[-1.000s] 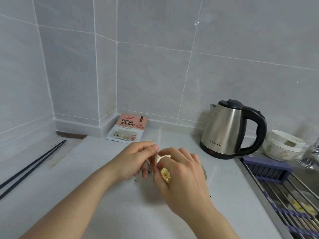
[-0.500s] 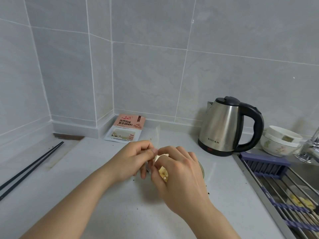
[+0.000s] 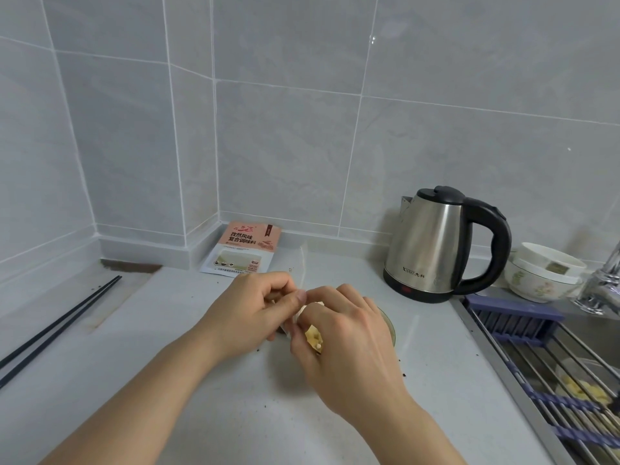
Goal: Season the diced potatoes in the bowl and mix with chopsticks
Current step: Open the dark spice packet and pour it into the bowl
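Note:
My left hand (image 3: 250, 312) and my right hand (image 3: 345, 344) meet at the counter's middle, both pinching a thin, pale, clear seasoning packet (image 3: 303, 263) that stands up behind my fingers. Under my right hand sits the glass bowl (image 3: 389, 325), mostly hidden, with yellow diced potatoes (image 3: 313, 337) showing between thumb and fingers. A pair of black chopsticks (image 3: 57, 327) lies on the counter far left, away from both hands.
A pink-and-white seasoning pouch (image 3: 240, 250) leans at the wall corner. A steel electric kettle (image 3: 436, 246) stands back right, stacked white bowls (image 3: 540, 271) beside it. At right is a sink with a purple-edged drying rack (image 3: 550, 374). Dark crumbs dot the counter.
Both hands stay pinched together on the packet over the bowl; their pose barely changes. The view has drifted slightly.

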`<state>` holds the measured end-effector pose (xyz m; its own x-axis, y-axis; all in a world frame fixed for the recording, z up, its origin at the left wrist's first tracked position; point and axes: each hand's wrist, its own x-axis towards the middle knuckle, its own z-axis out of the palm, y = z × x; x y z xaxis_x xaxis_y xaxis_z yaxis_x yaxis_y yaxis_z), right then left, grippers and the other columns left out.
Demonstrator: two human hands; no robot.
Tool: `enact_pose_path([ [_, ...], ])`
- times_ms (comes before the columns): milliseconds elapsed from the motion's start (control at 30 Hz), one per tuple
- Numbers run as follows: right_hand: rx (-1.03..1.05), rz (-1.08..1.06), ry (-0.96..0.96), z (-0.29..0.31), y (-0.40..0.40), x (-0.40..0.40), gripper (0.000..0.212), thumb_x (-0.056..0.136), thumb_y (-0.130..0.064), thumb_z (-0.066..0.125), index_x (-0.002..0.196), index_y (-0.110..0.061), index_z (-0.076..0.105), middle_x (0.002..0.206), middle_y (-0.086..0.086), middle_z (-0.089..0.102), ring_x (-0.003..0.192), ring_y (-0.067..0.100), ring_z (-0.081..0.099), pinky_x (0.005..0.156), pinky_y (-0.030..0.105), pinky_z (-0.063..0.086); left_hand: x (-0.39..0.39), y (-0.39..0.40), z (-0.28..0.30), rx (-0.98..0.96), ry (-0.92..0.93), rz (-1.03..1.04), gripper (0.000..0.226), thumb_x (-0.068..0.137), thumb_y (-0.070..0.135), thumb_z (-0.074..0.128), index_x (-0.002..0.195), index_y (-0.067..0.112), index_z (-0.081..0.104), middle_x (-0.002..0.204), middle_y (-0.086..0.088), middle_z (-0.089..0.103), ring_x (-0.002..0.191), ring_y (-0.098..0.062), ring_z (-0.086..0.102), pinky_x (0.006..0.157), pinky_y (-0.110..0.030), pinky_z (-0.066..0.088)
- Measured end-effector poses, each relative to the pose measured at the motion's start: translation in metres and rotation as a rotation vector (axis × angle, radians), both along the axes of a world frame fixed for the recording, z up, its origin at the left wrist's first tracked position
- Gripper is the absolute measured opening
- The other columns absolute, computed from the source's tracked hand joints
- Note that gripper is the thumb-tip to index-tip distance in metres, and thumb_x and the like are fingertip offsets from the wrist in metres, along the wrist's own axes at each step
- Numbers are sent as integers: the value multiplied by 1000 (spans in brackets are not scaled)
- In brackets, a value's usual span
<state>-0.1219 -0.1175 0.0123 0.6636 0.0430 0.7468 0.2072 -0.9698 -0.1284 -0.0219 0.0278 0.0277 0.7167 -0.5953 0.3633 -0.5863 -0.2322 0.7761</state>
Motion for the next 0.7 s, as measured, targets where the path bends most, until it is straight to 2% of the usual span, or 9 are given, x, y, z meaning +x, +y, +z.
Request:
enact_pose_path([
  [67,2,1,-1,-1,0,1,14,83,-31,70,70,-29,69,91,-14,70,73,17,56,59,33,45,1,0,-1,16,-23,7,27,102,31,58,77,26,64,68,0,71,52,-16,63,56,-30,52],
  [133,11,-3,-1,-1,-1,1,14,84,-31,71,70,-29,70,91,-14,71,73,17,58,59,33,46,1,1,-2,28,-37,0,29,104,29,54,76,30,62,68,2,71,53,-19,64,56,-35,54],
  [233,30,-23,23,0,-1,0,15,84,-35,69,70,-29,70,90,-16,71,73,16,58,60,33,46,-1,1,-2,21,-45,-4,29,103,32,50,77,26,60,68,2,69,54,-22,65,58,-41,54],
  [367,210,-60,118,6,2,-3,36,93,-57,47,78,-33,70,87,-21,68,79,7,53,72,31,45,0,-1,-1,-21,-26,-23,31,102,32,46,76,20,59,64,2,65,55,-23,64,56,-39,50],
  [467,346,-46,148,10,-1,-4,41,97,-61,38,84,-34,66,79,-22,63,84,6,54,76,31,46,-3,-3,-1,-27,6,-61,31,106,22,50,77,21,62,68,-2,67,56,-16,64,55,-36,51],
  [567,376,-74,181,14,-5,-6,36,98,-58,44,86,-31,65,71,-24,52,84,7,56,73,30,42,-6,-6,-3,-19,67,-100,23,104,18,56,84,12,66,70,-5,68,54,-12,60,56,-30,49],
  [700,429,-112,243,14,-12,-3,30,99,-47,51,82,-25,62,69,-13,56,77,9,55,59,24,35,-10,-6,-3,30,58,-179,25,104,27,57,86,11,65,67,3,65,55,-17,59,58,-38,49],
])
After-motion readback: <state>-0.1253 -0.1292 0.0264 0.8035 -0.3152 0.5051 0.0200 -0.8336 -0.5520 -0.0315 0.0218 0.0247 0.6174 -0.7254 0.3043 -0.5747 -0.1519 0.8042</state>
